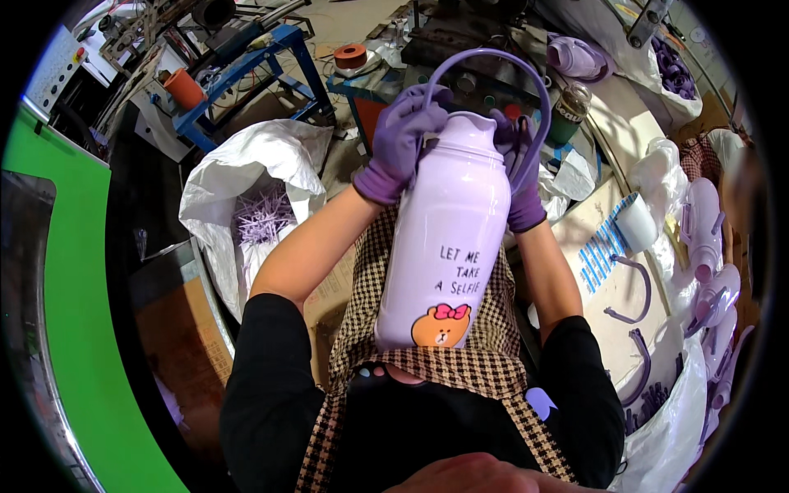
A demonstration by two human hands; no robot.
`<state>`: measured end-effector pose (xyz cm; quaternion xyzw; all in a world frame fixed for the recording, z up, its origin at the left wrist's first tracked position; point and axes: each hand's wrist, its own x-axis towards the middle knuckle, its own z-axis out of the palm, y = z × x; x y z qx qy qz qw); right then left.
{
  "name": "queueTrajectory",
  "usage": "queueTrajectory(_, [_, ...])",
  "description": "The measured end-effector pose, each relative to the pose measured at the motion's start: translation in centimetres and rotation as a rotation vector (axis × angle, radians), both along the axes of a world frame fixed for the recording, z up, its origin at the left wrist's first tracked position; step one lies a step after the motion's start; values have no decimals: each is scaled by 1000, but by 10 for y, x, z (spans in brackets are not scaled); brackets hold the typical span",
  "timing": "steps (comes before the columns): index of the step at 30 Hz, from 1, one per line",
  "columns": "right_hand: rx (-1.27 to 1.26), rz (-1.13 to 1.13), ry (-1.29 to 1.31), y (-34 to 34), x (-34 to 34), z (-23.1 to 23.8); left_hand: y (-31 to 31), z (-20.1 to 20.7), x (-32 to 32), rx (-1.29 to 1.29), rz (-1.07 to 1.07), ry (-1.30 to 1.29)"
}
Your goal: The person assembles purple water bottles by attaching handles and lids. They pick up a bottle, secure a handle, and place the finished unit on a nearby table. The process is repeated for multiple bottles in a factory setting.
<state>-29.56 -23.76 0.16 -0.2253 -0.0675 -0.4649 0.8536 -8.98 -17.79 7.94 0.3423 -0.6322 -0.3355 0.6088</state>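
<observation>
A lilac vacuum flask body [444, 222] leans upright against my checked apron, its spouted neck tilted away from me. Dark lettering and a cartoon bear with a pink bow decorate its lower side. A curved purple carrying handle [503, 54] arches above the neck. My left hand [403, 135], in a purple glove, is closed around the handle's left end beside the neck. On the other side my right hand [519, 156], gloved the same, grips the handle's right part close to the flask's shoulder; some of its fingers are hidden behind the handle.
At left stands a white sack [275, 148] of thin lilac scraps [263, 215], near a blue metal frame [238, 82] and a green panel [66, 271]. Loose handles [639, 366] lie on the bench [596, 312] at right, with several lilac flask parts [703, 234] beyond.
</observation>
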Motion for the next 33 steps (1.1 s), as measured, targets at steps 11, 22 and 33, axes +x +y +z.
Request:
queueTrajectory(11, [-303, -114, 538, 3, -72, -15, 52, -20, 4, -126, -317, 566])
queueTrajectory(22, [-120, -2106, 1035, 160, -320, -69, 153, -200, 116, 305, 260, 373])
queueTrajectory(33, [-140, -2585, 1237, 212, -483, 33, 104, -168, 35, 360, 219, 158])
